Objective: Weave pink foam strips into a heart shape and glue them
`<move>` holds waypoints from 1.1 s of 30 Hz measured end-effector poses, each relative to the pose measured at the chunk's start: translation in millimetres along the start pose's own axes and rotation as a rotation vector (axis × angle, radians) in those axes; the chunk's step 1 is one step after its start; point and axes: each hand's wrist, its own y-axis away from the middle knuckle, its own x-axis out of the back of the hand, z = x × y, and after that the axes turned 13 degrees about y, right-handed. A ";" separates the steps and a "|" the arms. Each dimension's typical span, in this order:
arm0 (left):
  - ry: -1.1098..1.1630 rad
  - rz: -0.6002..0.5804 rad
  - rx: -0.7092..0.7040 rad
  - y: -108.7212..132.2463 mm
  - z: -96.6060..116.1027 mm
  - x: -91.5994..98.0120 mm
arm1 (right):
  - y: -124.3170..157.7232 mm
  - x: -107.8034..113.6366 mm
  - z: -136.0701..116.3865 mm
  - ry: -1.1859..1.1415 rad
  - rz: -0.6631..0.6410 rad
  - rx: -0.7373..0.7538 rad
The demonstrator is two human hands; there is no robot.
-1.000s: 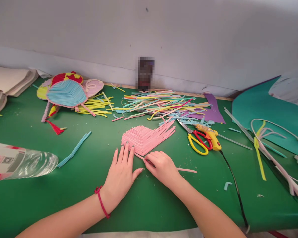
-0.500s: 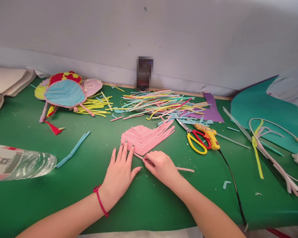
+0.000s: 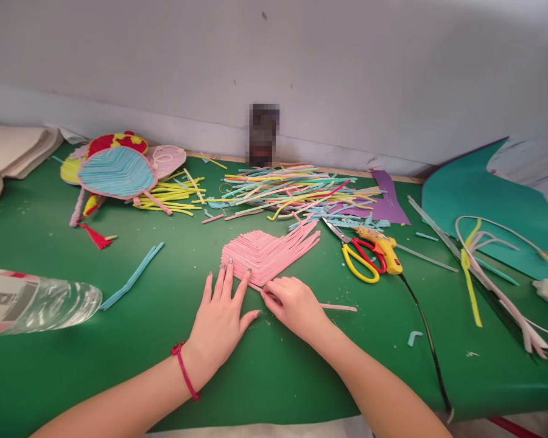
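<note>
A leaf-shaped piece of pink pipe cleaners [image 3: 260, 255] lies on the green table, its loose strands fanning out to the upper right. My left hand [image 3: 221, 322] is spread flat, with fingertips pressing on the lower left edge of the piece. My right hand [image 3: 296, 307] is closed in a pinch on a single pink pipe cleaner [image 3: 340, 308] that runs along the piece's lower edge. The far end of this strand sticks out to the right of my hand; its middle is hidden under my fingers.
Scissors [image 3: 363, 258] and a yellow glue gun [image 3: 386, 249] lie right of the piece. Behind is a heap of pipe cleaners [image 3: 292, 191]. Finished fan shapes [image 3: 116, 173] sit back left, a water bottle [image 3: 68, 304] at left, and a teal sheet [image 3: 488, 201] at right.
My left index fingertip has shifted slightly right along the lower edge of the pink piece. My right hand keeps its pinch almost in place. The whole view has shifted a little.
</note>
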 end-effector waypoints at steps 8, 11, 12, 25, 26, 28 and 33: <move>-0.016 0.006 -0.015 0.0 1.2 0.4 | -0.4 0.4 -0.6 -0.008 0.006 -0.006; -0.016 0.005 -0.019 0.0 1.2 0.4 | -0.5 0.8 -0.9 -0.010 0.001 -0.009; -0.017 0.002 -0.021 0.0 0.9 0.3 | -0.5 0.8 -1.1 -0.009 -0.001 -0.009; -0.077 -0.015 -0.039 0.7 -0.6 -0.3 | -1.6 3.2 -1.4 -0.024 -0.081 -0.055; -0.072 -0.014 -0.038 0.6 -0.4 0.2 | -1.8 3.7 -1.4 -0.031 -0.090 -0.065; -0.063 -0.014 -0.036 0.4 -0.1 1.0 | -2.0 4.7 -1.2 -0.051 -0.098 -0.085; -0.053 -0.019 -0.031 0.0 0.4 1.9 | -2.1 6.0 -0.5 -0.094 -0.086 -0.114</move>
